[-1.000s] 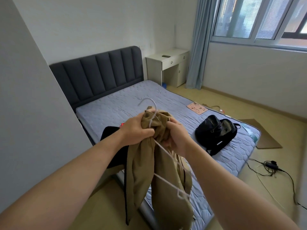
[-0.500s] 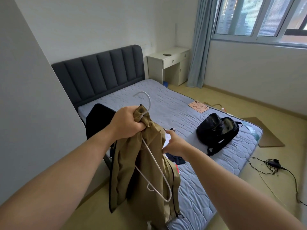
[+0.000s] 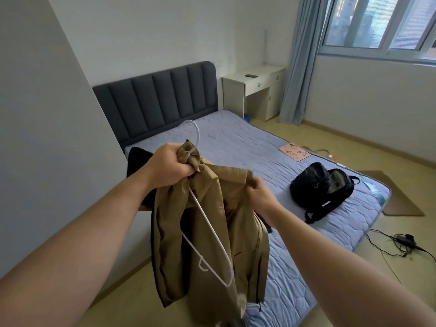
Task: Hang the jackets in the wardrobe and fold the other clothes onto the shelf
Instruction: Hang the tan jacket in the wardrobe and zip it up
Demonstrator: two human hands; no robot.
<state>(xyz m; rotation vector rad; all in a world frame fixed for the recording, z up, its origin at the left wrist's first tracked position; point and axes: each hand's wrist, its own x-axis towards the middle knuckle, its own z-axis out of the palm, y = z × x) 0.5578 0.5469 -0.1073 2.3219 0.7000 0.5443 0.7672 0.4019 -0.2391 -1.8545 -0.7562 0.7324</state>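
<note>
Left hand [image 3: 169,166], right hand [image 3: 260,192] gripping tan jacket [image 3: 170,244], grey mattress [image 3: 236,138], blue curtain [image 3: 296,67]

Backpack [image 3: 320,192] on bed [image 3: 236,142]; desk [image 3: 257,88] right of headboard [image 3: 155,100]

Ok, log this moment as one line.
left hand: grips hanger, tan jacket | right hand: pinches jacket edge | hanger: one arm exposed

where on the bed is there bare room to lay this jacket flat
The widest bare patch of mattress lies between the headboard, the pink card and the black backpack. The left edge, behind the held jacket, is crowded with dark clothes.
</note>
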